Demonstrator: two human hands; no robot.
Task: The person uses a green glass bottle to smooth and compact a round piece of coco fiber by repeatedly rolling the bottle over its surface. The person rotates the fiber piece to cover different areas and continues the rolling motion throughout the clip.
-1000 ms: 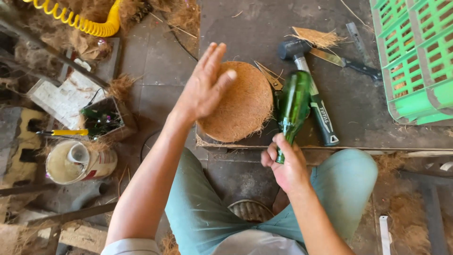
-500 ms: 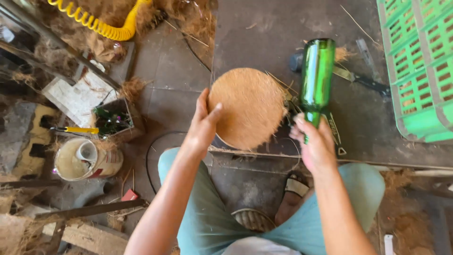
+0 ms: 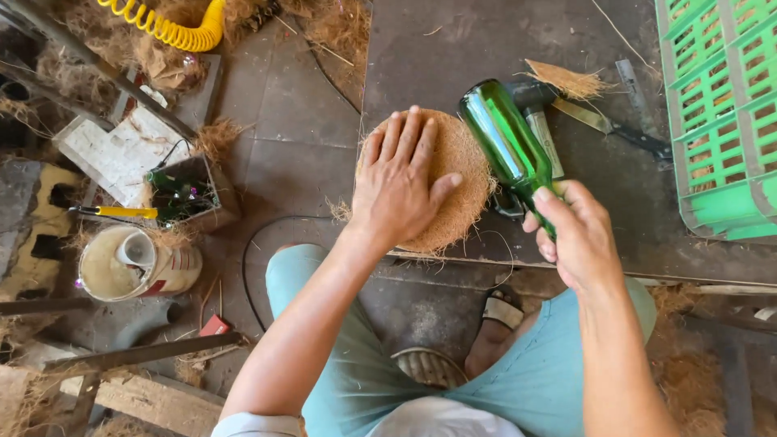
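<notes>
The round coir mat (image 3: 453,186) lies on the near edge of the dark table (image 3: 453,57), the left hand (image 3: 401,190) pressed flat on it, fingers spread. Just right, the right hand (image 3: 579,235) grips a green bottle (image 3: 506,146) by its neck — base tilted away. Far right, a green crate (image 3: 720,121).

Round brown coir disc (image 3: 453,182) lies flat; green glass bottle (image 3: 506,150) tilted, perhaps touching it

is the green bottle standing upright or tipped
Tipped: the green bottle slants over the round fibre disc, held by its neck in the right hand.
</notes>
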